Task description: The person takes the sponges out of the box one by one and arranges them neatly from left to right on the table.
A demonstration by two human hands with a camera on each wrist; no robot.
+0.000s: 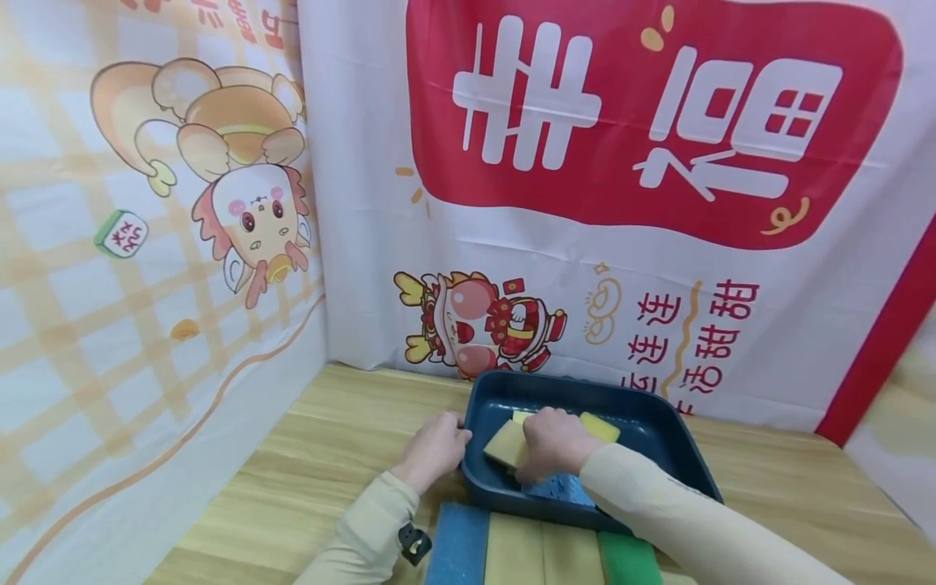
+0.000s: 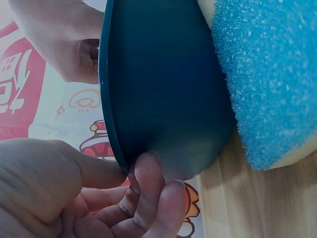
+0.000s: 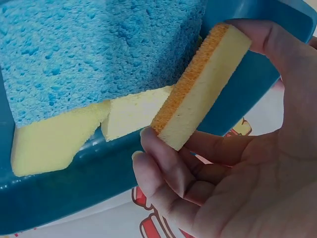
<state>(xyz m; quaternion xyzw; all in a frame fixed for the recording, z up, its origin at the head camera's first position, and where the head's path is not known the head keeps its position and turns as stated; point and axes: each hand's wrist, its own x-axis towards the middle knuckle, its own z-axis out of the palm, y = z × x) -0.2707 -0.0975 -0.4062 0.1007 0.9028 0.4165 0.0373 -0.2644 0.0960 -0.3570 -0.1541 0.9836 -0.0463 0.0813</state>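
Note:
A dark blue tray with raised walls stands on the table. My left hand is at its left end; in the left wrist view the thumb and fingers pinch the tray's rim. Over the tray, my right hand grips a two-layer sponge, orange on one side and pale yellow on the other, tilted on edge between thumb and fingertips. Inside the tray lie a porous blue sponge, a yellow sponge and a paler block partly under the blue one.
In front of the tray, a row of sponges lies side by side: blue, pale yellow and green. The wooden table ends at a printed cloth behind and another cloth on the left.

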